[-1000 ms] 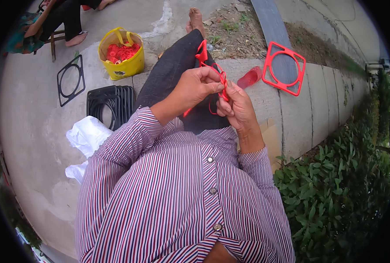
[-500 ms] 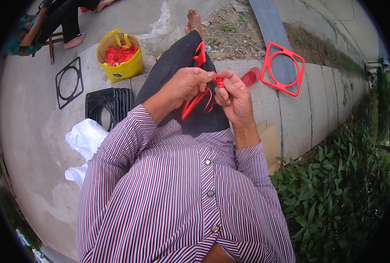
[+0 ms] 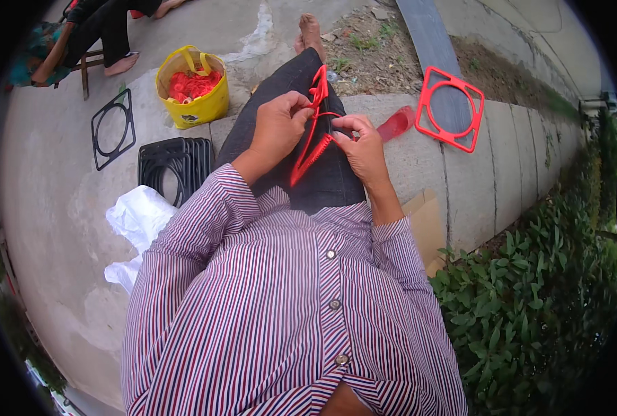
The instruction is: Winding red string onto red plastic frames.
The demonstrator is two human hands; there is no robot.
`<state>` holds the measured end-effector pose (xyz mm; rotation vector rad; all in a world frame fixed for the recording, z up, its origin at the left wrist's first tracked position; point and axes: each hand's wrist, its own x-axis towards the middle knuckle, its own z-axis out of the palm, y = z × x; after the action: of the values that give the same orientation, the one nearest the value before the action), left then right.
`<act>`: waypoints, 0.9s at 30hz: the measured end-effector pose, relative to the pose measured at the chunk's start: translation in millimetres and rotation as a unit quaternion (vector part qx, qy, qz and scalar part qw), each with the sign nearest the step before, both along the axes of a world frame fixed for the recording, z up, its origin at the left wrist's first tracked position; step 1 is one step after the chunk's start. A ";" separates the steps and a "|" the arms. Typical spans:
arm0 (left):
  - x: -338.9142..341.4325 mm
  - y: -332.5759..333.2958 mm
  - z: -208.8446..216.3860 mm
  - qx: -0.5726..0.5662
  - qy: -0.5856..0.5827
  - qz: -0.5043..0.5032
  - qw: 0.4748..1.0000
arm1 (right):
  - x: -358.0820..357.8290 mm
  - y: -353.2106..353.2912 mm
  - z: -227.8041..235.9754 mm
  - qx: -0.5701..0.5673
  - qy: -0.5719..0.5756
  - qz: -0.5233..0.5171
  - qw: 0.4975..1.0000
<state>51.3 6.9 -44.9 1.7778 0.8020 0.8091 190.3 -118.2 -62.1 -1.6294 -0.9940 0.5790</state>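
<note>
Across my dark-trousered thighs a red plastic frame stands tilted, seen nearly edge-on. Close coils of red cord wrap its right edge. My left hand is closed, thumb and fingertips pinching red cord at the frame's upper part. From there a loose strand arches over to my right hand, whose fingers are pinched together on the cord beside the coiled edge. The fingertips partly hide just where the cord passes.
Left of my legs stand a yellow bag of red cord, a stack of black frames, a single black frame and white plastic sheeting. At right are a red frame, a red shoe, cardboard and bushes. Another person sits far left.
My hands, close together over the bunched cord before, have moved apart. The left has shifted left to the frame's upper part, the right lower beside the coils, with a strand between them.
</note>
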 end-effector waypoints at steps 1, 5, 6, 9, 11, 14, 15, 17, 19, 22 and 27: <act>-0.5 -2.5 -9.3 -0.029 0.041 -0.037 0.998 | -2.6 2.9 -8.9 -0.008 -0.041 0.007 0.999; -4.4 -8.9 -19.8 -0.244 0.080 -0.140 0.956 | -5.4 -1.3 -30.4 -0.019 -0.081 0.007 0.997; -5.5 -8.5 -23.8 -0.363 0.043 -0.152 0.918 | -5.3 -4.6 -30.4 -0.027 -0.061 0.003 0.998; -9.0 -19.4 -4.2 -0.393 -0.002 -0.185 0.901 | 0.3 -17.6 -6.0 -0.043 -0.037 -0.057 0.997; -9.5 -32.2 -3.5 -0.367 0.016 -0.186 0.911 | 0.9 -19.2 19.0 0.049 0.118 -0.084 0.988; -9.6 -37.2 -11.1 -0.356 0.016 -0.172 0.918 | -0.4 -27.7 68.7 0.201 0.349 -0.038 0.914; -9.8 -38.1 -13.9 -0.357 0.015 -0.172 0.918 | -2.4 -32.6 83.6 0.260 0.424 0.033 0.867; -10.8 -39.9 -17.2 -0.336 0.038 -0.172 0.925 | -9.1 -44.6 101.3 0.270 0.454 0.124 0.840; -11.4 -45.0 -16.9 -0.330 0.049 -0.167 0.928 | -31.2 -60.3 111.7 0.264 0.492 0.175 0.811; -9.5 -52.4 -19.4 -0.298 0.072 -0.174 0.936 | -67.7 -80.9 115.8 0.135 0.331 0.168 0.919; -7.5 -55.1 -8.0 -0.274 0.076 -0.155 0.946 | -44.0 -87.6 171.0 0.269 0.260 0.198 0.906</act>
<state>43.8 -48.2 -52.9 1.4170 0.7337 0.2073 146.3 -205.7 108.8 -0.7232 -0.9655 0.8651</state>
